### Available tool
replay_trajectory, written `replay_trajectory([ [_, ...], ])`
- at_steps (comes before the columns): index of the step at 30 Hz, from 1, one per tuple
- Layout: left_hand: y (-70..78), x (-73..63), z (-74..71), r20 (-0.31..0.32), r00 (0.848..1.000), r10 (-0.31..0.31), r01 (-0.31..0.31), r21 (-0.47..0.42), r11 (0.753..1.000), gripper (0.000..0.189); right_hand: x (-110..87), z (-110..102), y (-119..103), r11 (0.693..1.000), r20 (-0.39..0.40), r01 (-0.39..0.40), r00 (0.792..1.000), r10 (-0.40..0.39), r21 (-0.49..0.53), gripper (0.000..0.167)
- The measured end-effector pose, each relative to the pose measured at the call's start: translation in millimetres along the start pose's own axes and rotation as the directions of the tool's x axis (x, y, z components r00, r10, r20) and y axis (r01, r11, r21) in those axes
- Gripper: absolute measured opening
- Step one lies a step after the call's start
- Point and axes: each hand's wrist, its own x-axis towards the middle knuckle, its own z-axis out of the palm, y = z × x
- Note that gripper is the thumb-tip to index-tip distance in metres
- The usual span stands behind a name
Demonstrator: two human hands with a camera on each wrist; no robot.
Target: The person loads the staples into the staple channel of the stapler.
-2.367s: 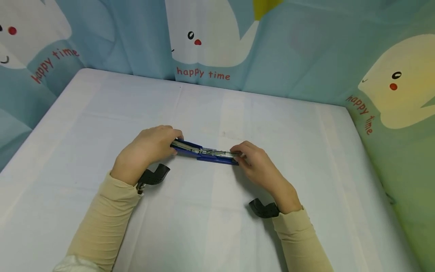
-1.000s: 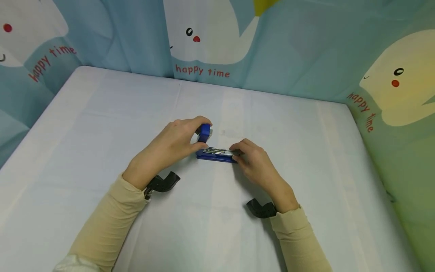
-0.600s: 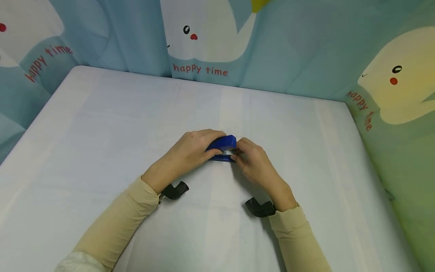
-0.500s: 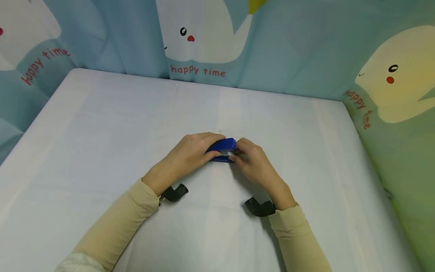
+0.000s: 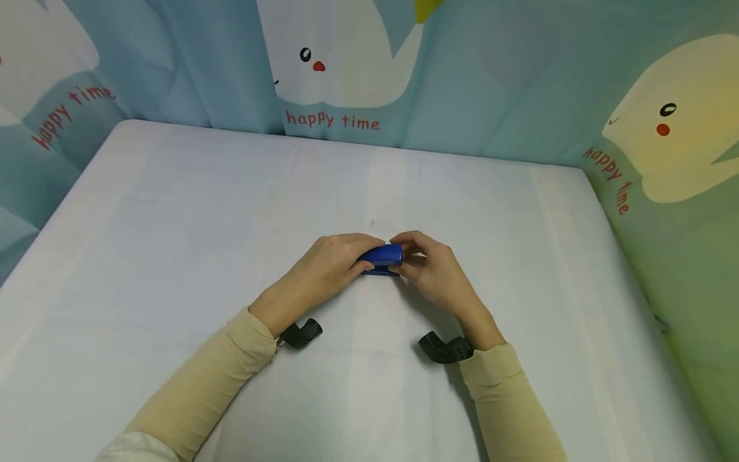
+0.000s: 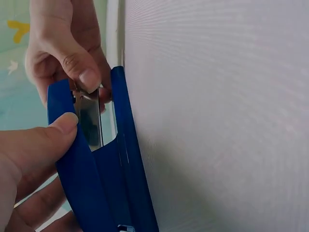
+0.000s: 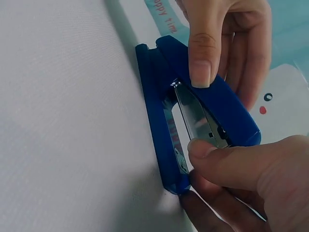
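A blue stapler (image 5: pixel 383 255) stands on the white tabletop between both hands. My left hand (image 5: pixel 331 264) grips its top cover (image 7: pixel 224 111) from the two sides, the thumb on the near face. At the front end, my right hand (image 5: pixel 439 273) pinches the silver staple magazine (image 7: pixel 193 113) with its thumb near the tip. Other fingers of that hand lie behind and by the front of the blue base (image 7: pixel 153 116). In the right wrist view the cover slants over the magazine, with a gap between magazine and base. The far side of the stapler is hidden.
The white-covered table (image 5: pixel 231 186) reaches back to a blue-green curtain (image 5: pixel 496 77) printed with white whales and red lettering. A black wrist mount (image 5: pixel 303 333) sits on the left wrist, another black mount (image 5: pixel 444 348) on the right.
The stapler was folded wide open; my left hand swung its cover over to the right and down onto the magazine. The right hand stayed at the front end, its fingers shifting slightly.
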Motion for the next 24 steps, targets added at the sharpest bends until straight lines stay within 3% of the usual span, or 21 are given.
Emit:
replay_trajectory([
  [17,3.1,0.3,3.9,-0.030,1.000,-0.001,0.001,0.003,1.000,0.034,1.0,3.2,-4.0,0.999,-0.053,-0.006,0.999,0.003,-0.049,0.032],
  [24,4.0,-0.5,4.8,0.002,1.000,-0.020,0.020,-0.019,1.000,0.034,-0.9,4.8,-1.7,0.998,-0.048,-0.036,0.998,0.034,-0.044,0.032],
])
